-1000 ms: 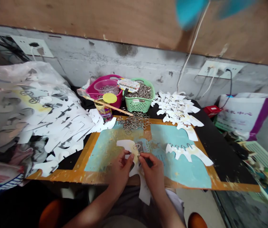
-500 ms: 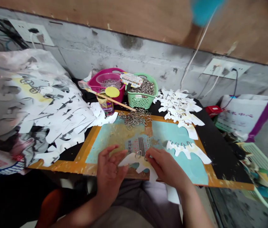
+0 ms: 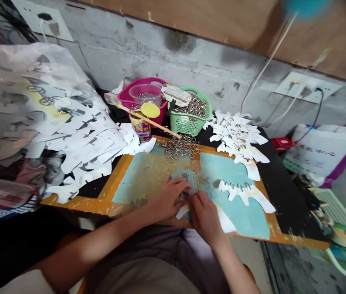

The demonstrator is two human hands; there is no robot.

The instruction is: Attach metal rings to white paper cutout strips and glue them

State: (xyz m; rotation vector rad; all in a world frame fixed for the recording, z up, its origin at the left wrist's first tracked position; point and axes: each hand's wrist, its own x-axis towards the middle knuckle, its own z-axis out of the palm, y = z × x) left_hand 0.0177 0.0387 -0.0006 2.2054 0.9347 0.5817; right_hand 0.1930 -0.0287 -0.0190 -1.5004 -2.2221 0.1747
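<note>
Checking hands: our left hand (image 3: 168,200) and right hand (image 3: 205,218) sit close together, near the front of a teal-and-orange painted board (image 3: 148,179).
Left fingers (image 3: 175,190): slightly spread, lying over a printed card (image 3: 186,179).
Right fingers (image 3: 200,202): close together, tips down at the card's lower edge. We cannot tell if they pinch anything; the tips are hidden.
Work piece: a white paper cutout (image 3: 224,220) lies under the hands, showing on both sides of the right hand, mostly covered.
Step in hand: both hands are working at card and cutout together.
Just ahead: a loose pile of metal rings (image 3: 177,148) lies at the board's far edge.
Right side: a second cutout with rings along its edge (image 3: 243,194) lies on the board; a stack of ringed cutouts (image 3: 237,136) lies beyond.
Back: a green plastic basket of rings (image 3: 188,124) stands beside a magenta tub (image 3: 142,110).
Left: a clear plastic bag (image 3: 28,94) lies under a heap of cutouts (image 3: 90,143).
</note>
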